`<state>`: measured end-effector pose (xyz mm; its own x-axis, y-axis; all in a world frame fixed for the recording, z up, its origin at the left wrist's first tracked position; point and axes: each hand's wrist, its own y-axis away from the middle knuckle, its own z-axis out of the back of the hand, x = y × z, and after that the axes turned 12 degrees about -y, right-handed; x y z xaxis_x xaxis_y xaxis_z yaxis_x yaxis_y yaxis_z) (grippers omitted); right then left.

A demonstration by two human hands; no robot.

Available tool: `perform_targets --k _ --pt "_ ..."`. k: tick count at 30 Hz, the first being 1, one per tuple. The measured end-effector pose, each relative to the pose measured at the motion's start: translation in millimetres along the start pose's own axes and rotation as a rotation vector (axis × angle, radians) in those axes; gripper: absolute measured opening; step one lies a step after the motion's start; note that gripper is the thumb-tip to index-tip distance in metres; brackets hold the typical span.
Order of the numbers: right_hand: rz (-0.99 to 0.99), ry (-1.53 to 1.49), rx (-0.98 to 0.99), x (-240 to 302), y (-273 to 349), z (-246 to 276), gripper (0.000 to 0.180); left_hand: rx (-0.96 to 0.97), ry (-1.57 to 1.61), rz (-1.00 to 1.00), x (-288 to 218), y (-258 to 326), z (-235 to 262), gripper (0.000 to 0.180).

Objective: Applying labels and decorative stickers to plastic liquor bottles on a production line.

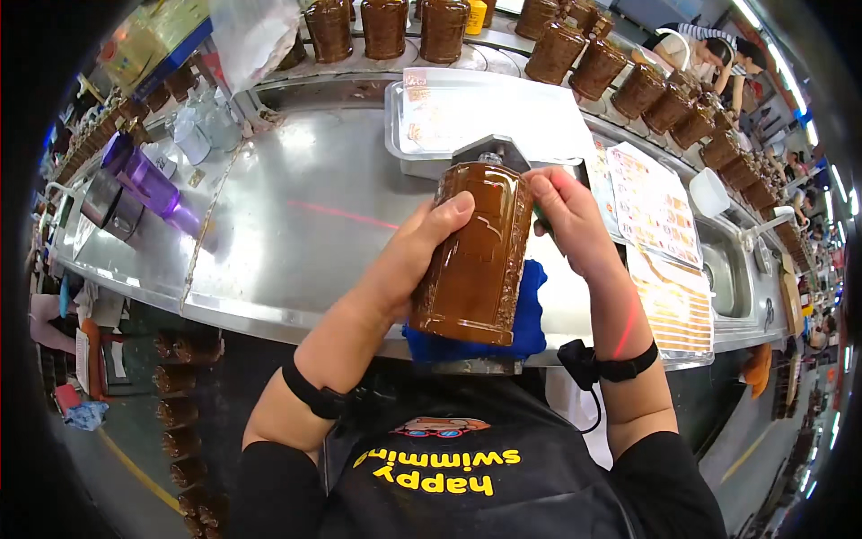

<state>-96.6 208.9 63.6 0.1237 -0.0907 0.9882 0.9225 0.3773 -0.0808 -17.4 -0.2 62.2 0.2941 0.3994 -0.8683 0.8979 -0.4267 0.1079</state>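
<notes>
Steel bench [296,225] across a busy workshop, rows of brown jars [575,58] along its far edge. Amber jar [474,256] raised above a blue cloth [530,323], gripped by left hand [417,260], fingers wrapped round its side. Right hand [570,220] at the jar's top, fingers pressed against its shoulder.

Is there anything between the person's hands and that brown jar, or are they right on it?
Nothing visible is in the way. The left hand wraps the side of the brown jar, and the right hand touches it near the top. A blue cloth lies under the jar on the metal counter.
</notes>
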Motion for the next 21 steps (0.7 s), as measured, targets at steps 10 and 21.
perform_targets --k 10,21 --pt "0.183 0.323 -0.146 1.0 27.7 118.1 0.024 -0.324 -0.240 -0.092 13.3 -33.5 -16.2 0.054" --pt "-0.526 1.366 -0.293 -128.1 -7.8 469.0 0.044 -0.314 -0.334 -0.117 32.6 -32.9 -5.0 0.057"
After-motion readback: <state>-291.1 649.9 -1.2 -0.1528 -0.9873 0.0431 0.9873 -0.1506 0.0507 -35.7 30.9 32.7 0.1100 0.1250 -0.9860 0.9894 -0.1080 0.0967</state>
